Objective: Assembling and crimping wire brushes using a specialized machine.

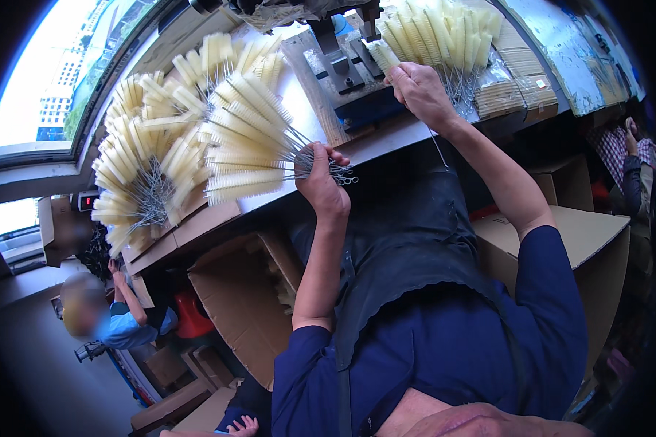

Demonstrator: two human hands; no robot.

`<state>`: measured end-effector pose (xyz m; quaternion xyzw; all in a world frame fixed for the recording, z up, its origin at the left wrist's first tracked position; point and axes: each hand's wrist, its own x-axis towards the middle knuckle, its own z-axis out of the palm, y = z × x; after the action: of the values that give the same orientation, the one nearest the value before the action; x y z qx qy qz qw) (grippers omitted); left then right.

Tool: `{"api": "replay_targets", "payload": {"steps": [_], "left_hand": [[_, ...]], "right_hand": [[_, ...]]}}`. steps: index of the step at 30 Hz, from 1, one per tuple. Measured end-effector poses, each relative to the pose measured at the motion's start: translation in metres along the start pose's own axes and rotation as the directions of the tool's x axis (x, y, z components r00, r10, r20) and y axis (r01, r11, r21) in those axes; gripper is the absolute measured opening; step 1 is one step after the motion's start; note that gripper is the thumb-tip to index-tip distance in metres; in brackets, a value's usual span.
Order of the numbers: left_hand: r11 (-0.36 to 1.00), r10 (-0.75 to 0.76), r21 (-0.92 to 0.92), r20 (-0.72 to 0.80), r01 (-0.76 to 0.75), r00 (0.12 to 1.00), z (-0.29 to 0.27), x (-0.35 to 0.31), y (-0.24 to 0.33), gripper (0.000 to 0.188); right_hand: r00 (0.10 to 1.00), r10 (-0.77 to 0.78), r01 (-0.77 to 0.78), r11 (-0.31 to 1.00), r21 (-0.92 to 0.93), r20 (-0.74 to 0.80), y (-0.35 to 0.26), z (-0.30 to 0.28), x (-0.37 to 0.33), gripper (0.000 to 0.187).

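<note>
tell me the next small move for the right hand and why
Probably slide the single brush in the right hand over to the fanned bunch gripped by the left hand: that bunch's wire handles are gathered together, while this one sits apart near the metal fixture.

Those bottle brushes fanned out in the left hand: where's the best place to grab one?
Probably by the bare twisted-wire handle, coming from the looped end. In the left hand the brushes fan out with their wire stems bunched together, while the bristle heads are soft and would likely crush.

Hands at the workbench (386,138): two were raised
Brush bundles on workbench: too many to count
Cardboard boxes below workbench: at least three stood open
Other people: two
</note>
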<state>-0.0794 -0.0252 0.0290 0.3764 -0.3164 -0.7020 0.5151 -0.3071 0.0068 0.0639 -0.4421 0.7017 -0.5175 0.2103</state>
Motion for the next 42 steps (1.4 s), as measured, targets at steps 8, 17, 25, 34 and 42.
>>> {"api": "replay_targets", "payload": {"steps": [8,17,25,34,42], "left_hand": [[0.997,0.02,0.068,-0.003,-0.02,1.0,0.006,-0.001,0.0,0.007],[0.991,0.094,0.094,0.035,-0.097,0.995,0.005,-0.001,0.0,0.008],[0.999,0.021,0.034,0.066,-0.024,0.998,-0.007,-0.001,0.006,0.01],[0.995,-0.054,-0.076,0.104,0.062,0.993,0.007,-0.016,0.013,0.01],[0.985,-0.168,0.001,0.174,0.17,0.97,0.005,-0.06,-0.003,0.015]], "right_hand": [[0.991,0.114,-0.114,0.993,-0.006,0.066,-0.003,-0.003,0.017,0.035],[0.934,0.281,-0.344,0.87,0.353,0.22,-0.008,-0.011,0.021,0.03],[0.932,0.293,-0.352,0.871,0.343,0.211,-0.007,-0.027,0.021,0.032],[0.924,-0.219,0.101,0.93,-0.354,-0.313,0.01,-0.04,0.037,0.049],[0.901,0.246,-0.413,0.735,0.538,0.357,-0.047,0.075,-0.017,0.041]]}}
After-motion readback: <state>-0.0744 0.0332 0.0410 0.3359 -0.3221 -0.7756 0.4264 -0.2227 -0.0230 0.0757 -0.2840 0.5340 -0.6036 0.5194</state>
